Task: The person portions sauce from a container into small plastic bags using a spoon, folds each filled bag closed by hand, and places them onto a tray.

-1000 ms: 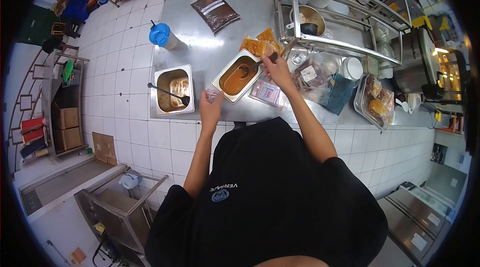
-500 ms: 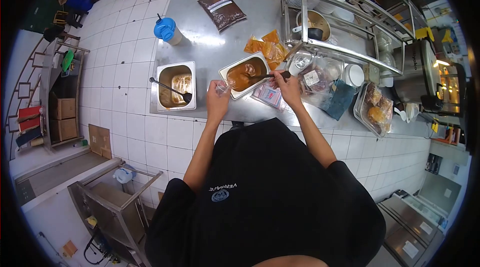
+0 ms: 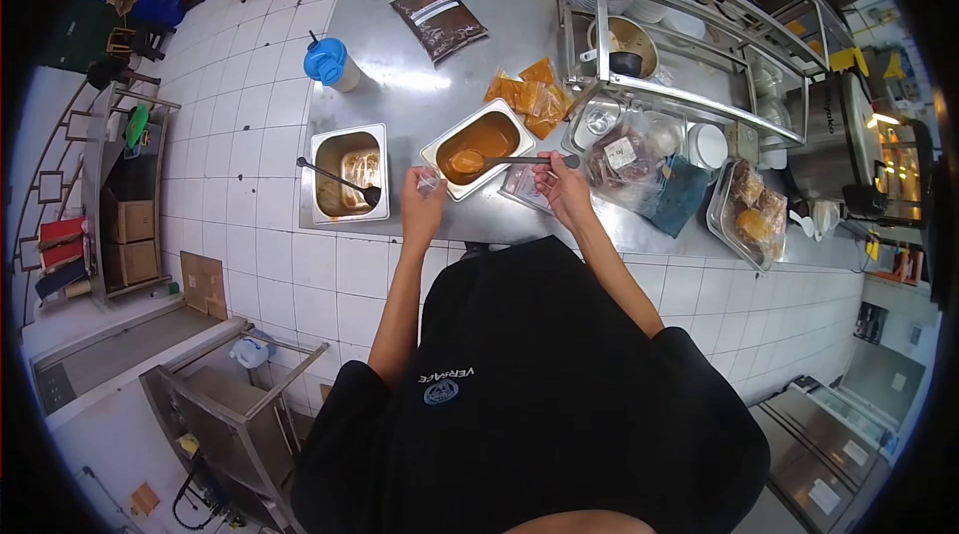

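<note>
My right hand (image 3: 564, 184) grips the dark handle of a ladle (image 3: 514, 160). The ladle's bowl, full of orange-brown sauce, is over the left part of a rectangular metal pan (image 3: 524, 124) that contains more of this sauce (image 3: 489, 139). At the pan's near left corner, my left hand (image 3: 422, 202) is closed around a small clear plastic bag (image 3: 429, 179), partly hidden by the fingers. Farther left stands a second metal pan (image 3: 318, 169), mostly bare inside with sauce residue, and a black ladle (image 3: 340, 178) rests in it.
Sealed bags of orange sauce (image 3: 534, 99) lie behind the pan. A bag of dark brown contents (image 3: 440, 19) and a blue-lidded bottle (image 3: 328, 64) are at the back. A metal rack (image 3: 679, 99), a dark cloth (image 3: 683, 196) and a tray of bagged food (image 3: 744, 219) occupy the right.
The ladle has come up with sauce in its bowl and shifted left, its handle now lying more level. The sauce pan and my left hand have shifted slightly left.
</note>
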Demonstrator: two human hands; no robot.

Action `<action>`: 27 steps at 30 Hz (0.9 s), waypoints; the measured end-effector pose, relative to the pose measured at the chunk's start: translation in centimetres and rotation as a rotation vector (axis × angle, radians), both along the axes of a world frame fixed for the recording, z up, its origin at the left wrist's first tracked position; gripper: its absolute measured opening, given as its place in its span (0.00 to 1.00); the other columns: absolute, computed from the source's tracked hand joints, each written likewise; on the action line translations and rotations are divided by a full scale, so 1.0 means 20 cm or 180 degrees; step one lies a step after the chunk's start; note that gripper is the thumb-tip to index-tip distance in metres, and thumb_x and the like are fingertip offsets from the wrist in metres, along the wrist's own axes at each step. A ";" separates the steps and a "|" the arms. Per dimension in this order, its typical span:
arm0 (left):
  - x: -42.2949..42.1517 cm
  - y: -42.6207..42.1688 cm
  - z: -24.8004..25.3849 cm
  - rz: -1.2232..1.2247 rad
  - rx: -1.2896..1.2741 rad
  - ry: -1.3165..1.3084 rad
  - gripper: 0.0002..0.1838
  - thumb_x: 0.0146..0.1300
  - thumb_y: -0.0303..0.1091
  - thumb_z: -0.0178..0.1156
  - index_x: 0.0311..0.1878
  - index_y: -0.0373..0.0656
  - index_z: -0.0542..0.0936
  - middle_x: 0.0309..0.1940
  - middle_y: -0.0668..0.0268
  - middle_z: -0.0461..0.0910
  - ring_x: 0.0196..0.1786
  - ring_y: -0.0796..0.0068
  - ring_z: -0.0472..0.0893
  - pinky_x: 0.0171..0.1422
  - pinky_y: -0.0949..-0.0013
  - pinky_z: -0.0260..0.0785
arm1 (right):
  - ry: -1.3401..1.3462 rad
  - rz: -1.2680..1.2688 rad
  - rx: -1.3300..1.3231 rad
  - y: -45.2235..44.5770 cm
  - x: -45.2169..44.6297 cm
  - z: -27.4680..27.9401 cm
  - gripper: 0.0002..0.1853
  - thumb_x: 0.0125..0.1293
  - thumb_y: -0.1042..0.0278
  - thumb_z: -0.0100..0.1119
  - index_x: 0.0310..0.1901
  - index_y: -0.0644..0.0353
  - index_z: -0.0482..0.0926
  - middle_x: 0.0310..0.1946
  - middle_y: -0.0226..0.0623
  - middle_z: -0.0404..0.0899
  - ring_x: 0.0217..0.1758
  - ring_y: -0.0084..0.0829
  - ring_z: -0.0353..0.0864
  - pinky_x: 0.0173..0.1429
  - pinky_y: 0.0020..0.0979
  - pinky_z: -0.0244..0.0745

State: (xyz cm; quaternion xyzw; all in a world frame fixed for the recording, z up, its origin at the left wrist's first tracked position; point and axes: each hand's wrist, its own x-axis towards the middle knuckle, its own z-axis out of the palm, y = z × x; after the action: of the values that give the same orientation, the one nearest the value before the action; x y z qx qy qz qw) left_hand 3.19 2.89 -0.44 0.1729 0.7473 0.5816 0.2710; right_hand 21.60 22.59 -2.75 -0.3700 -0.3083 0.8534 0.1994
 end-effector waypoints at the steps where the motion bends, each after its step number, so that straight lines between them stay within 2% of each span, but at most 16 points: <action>1: -0.01 -0.01 -0.02 0.0058 -0.0017 -0.0145 0.11 0.63 0.26 0.63 0.45 0.41 0.72 0.42 0.67 0.77 0.44 0.79 0.77 0.48 0.72 0.70 | 0.0039 -0.0036 0.0022 0.01 0.01 0.01 0.19 0.77 0.52 0.51 0.52 0.63 0.75 0.35 0.33 0.79 0.34 0.22 0.79 0.39 0.24 0.76; 4: -0.04 -0.06 -0.03 -0.0037 -0.0485 0.0229 0.13 0.63 0.28 0.65 0.47 0.40 0.72 0.43 0.65 0.79 0.46 0.77 0.78 0.52 0.70 0.71 | 0.0104 -0.0142 0.0038 0.03 0.02 0.06 0.19 0.76 0.53 0.52 0.52 0.64 0.75 0.34 0.34 0.80 0.33 0.22 0.79 0.39 0.24 0.76; 6: -0.03 -0.07 0.02 0.0012 -0.0629 0.0454 0.14 0.62 0.29 0.66 0.47 0.40 0.73 0.41 0.64 0.79 0.45 0.74 0.79 0.51 0.70 0.72 | 0.0136 -0.0202 0.0034 0.04 0.03 0.09 0.19 0.76 0.53 0.52 0.52 0.64 0.75 0.34 0.36 0.80 0.33 0.22 0.80 0.39 0.24 0.76; 8: -0.03 -0.07 0.11 0.0062 -0.0777 0.0681 0.15 0.62 0.30 0.66 0.47 0.39 0.73 0.40 0.64 0.80 0.43 0.72 0.80 0.50 0.69 0.72 | 0.0094 -0.0259 0.0078 0.04 0.03 0.12 0.19 0.77 0.53 0.50 0.52 0.63 0.75 0.34 0.33 0.79 0.33 0.21 0.78 0.39 0.23 0.76; 10: -0.01 -0.03 0.21 -0.0003 0.0056 0.0086 0.20 0.63 0.33 0.67 0.53 0.39 0.71 0.42 0.65 0.79 0.45 0.73 0.79 0.54 0.70 0.71 | 0.0093 -0.0289 0.0076 0.04 0.04 0.10 0.19 0.77 0.53 0.50 0.52 0.63 0.75 0.34 0.32 0.79 0.33 0.21 0.78 0.39 0.23 0.76; 11: -0.01 -0.02 0.19 0.0004 0.0057 0.0083 0.20 0.63 0.33 0.67 0.53 0.39 0.71 0.42 0.65 0.79 0.45 0.73 0.79 0.54 0.70 0.71 | 0.0092 -0.0319 0.0072 0.04 0.05 0.09 0.19 0.77 0.53 0.51 0.53 0.63 0.75 0.34 0.32 0.79 0.33 0.21 0.78 0.39 0.23 0.76; 13: -0.03 0.01 0.17 0.0049 0.1083 -0.0907 0.21 0.66 0.32 0.64 0.58 0.40 0.67 0.44 0.64 0.78 0.44 0.80 0.77 0.53 0.70 0.71 | 0.0076 -0.0339 0.0049 0.04 0.05 0.07 0.18 0.77 0.53 0.51 0.52 0.62 0.75 0.34 0.32 0.79 0.33 0.20 0.78 0.39 0.23 0.76; 14: -0.03 0.02 0.17 0.0053 0.1088 -0.0904 0.21 0.66 0.32 0.64 0.58 0.40 0.67 0.44 0.64 0.78 0.44 0.80 0.77 0.53 0.70 0.71 | 0.0057 -0.0371 0.0021 0.04 0.06 0.06 0.18 0.77 0.54 0.50 0.52 0.62 0.75 0.34 0.32 0.79 0.32 0.20 0.78 0.38 0.23 0.76; 16: -0.04 0.05 0.22 -0.0140 0.1715 -0.1638 0.25 0.67 0.31 0.62 0.63 0.40 0.64 0.45 0.65 0.77 0.45 0.81 0.76 0.55 0.70 0.71 | 0.0120 -0.0389 0.0054 0.05 0.05 0.06 0.18 0.77 0.54 0.50 0.52 0.63 0.75 0.34 0.32 0.79 0.32 0.21 0.78 0.38 0.23 0.76; 17: -0.04 0.06 0.21 -0.0140 0.1717 -0.1637 0.25 0.67 0.31 0.62 0.63 0.40 0.64 0.45 0.65 0.77 0.45 0.81 0.76 0.55 0.70 0.71 | 0.0180 -0.0413 0.0079 0.05 0.05 0.07 0.18 0.77 0.54 0.50 0.52 0.63 0.75 0.34 0.32 0.79 0.32 0.21 0.78 0.38 0.24 0.76; 20: -0.05 0.10 0.20 -0.0297 0.1721 -0.1279 0.26 0.68 0.31 0.61 0.65 0.42 0.64 0.46 0.66 0.77 0.46 0.80 0.77 0.56 0.71 0.70 | 0.0229 -0.0498 0.0072 0.06 0.03 0.13 0.19 0.76 0.55 0.52 0.53 0.65 0.75 0.34 0.35 0.80 0.33 0.22 0.78 0.39 0.24 0.78; 22: -0.03 0.14 0.21 -0.0358 0.1299 -0.0220 0.26 0.67 0.32 0.64 0.64 0.41 0.67 0.50 0.65 0.77 0.51 0.77 0.77 0.59 0.71 0.69 | 0.0292 -0.0522 0.0119 0.08 0.02 0.18 0.19 0.76 0.55 0.52 0.53 0.65 0.75 0.34 0.35 0.80 0.33 0.22 0.78 0.39 0.24 0.77; 23: -0.02 0.15 0.22 -0.0363 0.1303 -0.0223 0.26 0.67 0.32 0.64 0.64 0.41 0.67 0.50 0.65 0.77 0.51 0.77 0.77 0.59 0.71 0.69 | 0.0355 -0.0541 0.0162 0.10 0.01 0.20 0.19 0.77 0.55 0.52 0.52 0.66 0.75 0.34 0.35 0.80 0.33 0.22 0.78 0.40 0.25 0.77; 25: -0.01 0.17 0.25 -0.0268 0.0855 0.0390 0.28 0.60 0.34 0.72 0.60 0.37 0.72 0.48 0.64 0.81 0.51 0.75 0.79 0.58 0.70 0.70 | 0.0380 -0.0542 0.0230 0.12 0.00 0.26 0.19 0.77 0.55 0.52 0.52 0.66 0.75 0.34 0.35 0.80 0.33 0.22 0.78 0.40 0.25 0.77; 27: -0.02 0.18 0.22 -0.0206 0.0704 0.0609 0.27 0.57 0.35 0.74 0.58 0.37 0.75 0.48 0.62 0.82 0.50 0.73 0.80 0.57 0.69 0.71 | 0.0399 -0.0542 0.0297 0.14 0.00 0.31 0.19 0.77 0.55 0.52 0.52 0.66 0.75 0.34 0.35 0.80 0.33 0.22 0.78 0.40 0.25 0.77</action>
State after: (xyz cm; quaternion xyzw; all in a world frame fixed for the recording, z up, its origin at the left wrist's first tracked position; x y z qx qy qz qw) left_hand 2.85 6.41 3.95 0.2803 0.6950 0.6323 0.1965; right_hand 21.65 25.43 3.54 -0.3310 -0.3021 0.8396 0.3071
